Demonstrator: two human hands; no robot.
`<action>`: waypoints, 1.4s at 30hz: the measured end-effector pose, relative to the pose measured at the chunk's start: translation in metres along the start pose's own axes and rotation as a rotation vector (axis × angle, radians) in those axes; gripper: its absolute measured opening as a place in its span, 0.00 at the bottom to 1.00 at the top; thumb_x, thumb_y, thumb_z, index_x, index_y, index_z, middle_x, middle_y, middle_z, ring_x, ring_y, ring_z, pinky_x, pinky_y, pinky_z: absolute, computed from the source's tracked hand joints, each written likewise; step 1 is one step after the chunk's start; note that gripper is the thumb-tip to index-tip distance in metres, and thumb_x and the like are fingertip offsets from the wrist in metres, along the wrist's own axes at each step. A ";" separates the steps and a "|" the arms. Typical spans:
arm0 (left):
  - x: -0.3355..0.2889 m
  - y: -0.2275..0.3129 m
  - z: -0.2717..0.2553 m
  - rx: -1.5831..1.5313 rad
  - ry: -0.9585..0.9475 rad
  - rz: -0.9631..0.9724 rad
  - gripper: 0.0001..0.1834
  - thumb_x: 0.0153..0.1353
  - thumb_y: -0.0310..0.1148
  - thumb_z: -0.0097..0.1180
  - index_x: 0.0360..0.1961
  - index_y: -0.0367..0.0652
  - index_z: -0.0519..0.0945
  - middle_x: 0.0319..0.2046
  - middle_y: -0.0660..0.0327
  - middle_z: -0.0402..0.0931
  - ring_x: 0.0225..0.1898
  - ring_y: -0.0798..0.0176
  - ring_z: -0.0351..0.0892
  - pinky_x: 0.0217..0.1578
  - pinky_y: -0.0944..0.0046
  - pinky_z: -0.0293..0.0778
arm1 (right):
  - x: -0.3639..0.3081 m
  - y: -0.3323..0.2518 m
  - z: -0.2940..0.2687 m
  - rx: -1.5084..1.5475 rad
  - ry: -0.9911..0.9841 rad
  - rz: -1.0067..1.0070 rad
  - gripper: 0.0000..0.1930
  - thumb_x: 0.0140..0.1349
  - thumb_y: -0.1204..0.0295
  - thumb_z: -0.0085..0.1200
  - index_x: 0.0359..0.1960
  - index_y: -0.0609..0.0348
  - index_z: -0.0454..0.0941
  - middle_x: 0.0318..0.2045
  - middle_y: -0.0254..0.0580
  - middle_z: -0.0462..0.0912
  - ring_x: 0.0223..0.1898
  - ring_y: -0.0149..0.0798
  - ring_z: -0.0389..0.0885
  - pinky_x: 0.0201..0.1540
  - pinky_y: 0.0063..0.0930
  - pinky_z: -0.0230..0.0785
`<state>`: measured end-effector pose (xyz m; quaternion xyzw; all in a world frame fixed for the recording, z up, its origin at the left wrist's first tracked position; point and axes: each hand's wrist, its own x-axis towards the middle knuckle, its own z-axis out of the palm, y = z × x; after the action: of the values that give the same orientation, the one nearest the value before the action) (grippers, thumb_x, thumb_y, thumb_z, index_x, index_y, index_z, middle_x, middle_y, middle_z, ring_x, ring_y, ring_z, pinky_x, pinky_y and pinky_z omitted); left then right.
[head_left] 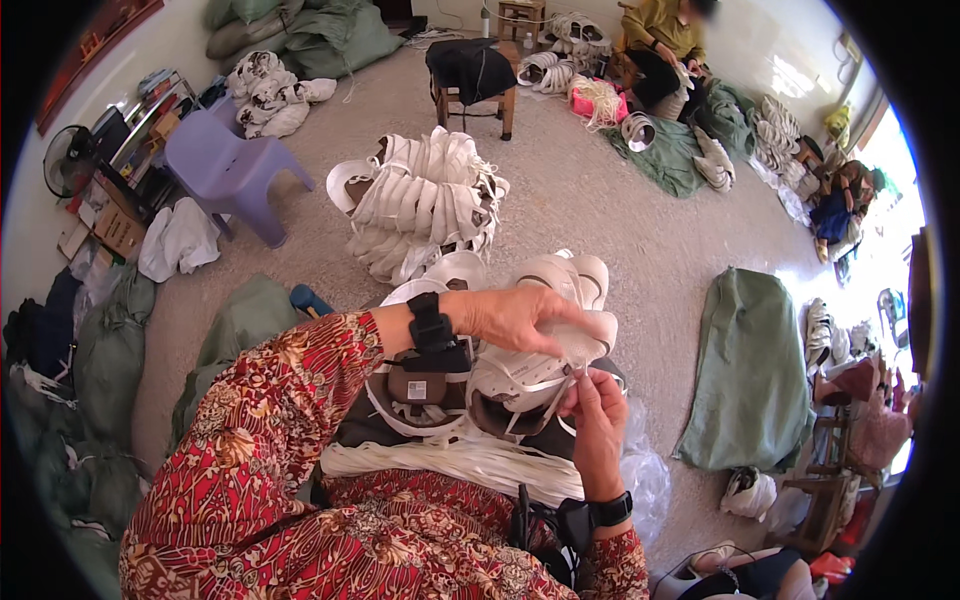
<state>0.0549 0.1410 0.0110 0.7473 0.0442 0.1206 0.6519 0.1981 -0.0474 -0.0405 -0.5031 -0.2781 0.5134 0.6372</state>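
Note:
A cream-white sneaker point(520, 375) sits on my lap, its opening facing me. My left hand point(525, 318) reaches across the top of it, gripping it with the thumb on the upper and the fingers toward the far side. In my right hand point(598, 408), thumb and forefinger pinch a white shoelace point(574, 374) at the shoe's right side. Another white shoe point(415, 388), with a brown inside and a pale label, lies to the left. More white shoes point(575, 272) lie just beyond my left hand. Across my lap stretches a bundle of loose white laces point(450, 468).
A pile of white shoes point(425, 200) stands on the floor ahead. Around it are a purple chair point(235, 165), a wooden stool with black cloth point(472, 70) and a green sack point(750, 370). Two people sit working at the far right, one in a mustard top point(665, 35).

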 end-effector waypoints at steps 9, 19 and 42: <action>0.003 -0.005 0.016 0.683 -0.063 -0.181 0.21 0.46 0.28 0.62 0.46 0.41 0.84 0.44 0.54 0.84 0.48 0.50 0.82 0.52 0.56 0.74 | -0.003 0.022 -0.015 0.204 -0.007 0.061 0.11 0.74 0.65 0.50 0.45 0.61 0.77 0.25 0.30 0.75 0.26 0.26 0.72 0.33 0.21 0.69; -0.004 -0.005 0.022 0.464 0.030 -0.147 0.20 0.47 0.22 0.54 0.45 0.38 0.85 0.43 0.51 0.85 0.46 0.53 0.83 0.51 0.59 0.75 | -0.010 0.023 -0.012 0.219 0.019 0.058 0.09 0.72 0.69 0.53 0.44 0.63 0.79 0.32 0.34 0.82 0.33 0.27 0.80 0.41 0.22 0.74; -0.002 -0.025 0.049 0.616 0.228 -0.165 0.17 0.45 0.32 0.61 0.39 0.42 0.87 0.37 0.51 0.86 0.43 0.49 0.84 0.46 0.56 0.78 | -0.001 0.042 -0.012 0.368 0.015 0.100 0.07 0.72 0.71 0.52 0.44 0.61 0.78 0.31 0.32 0.79 0.31 0.26 0.77 0.38 0.22 0.73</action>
<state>0.0672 0.0975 -0.0193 0.8847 0.2118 0.1313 0.3940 0.1923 -0.0536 -0.0830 -0.3954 -0.1493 0.5827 0.6941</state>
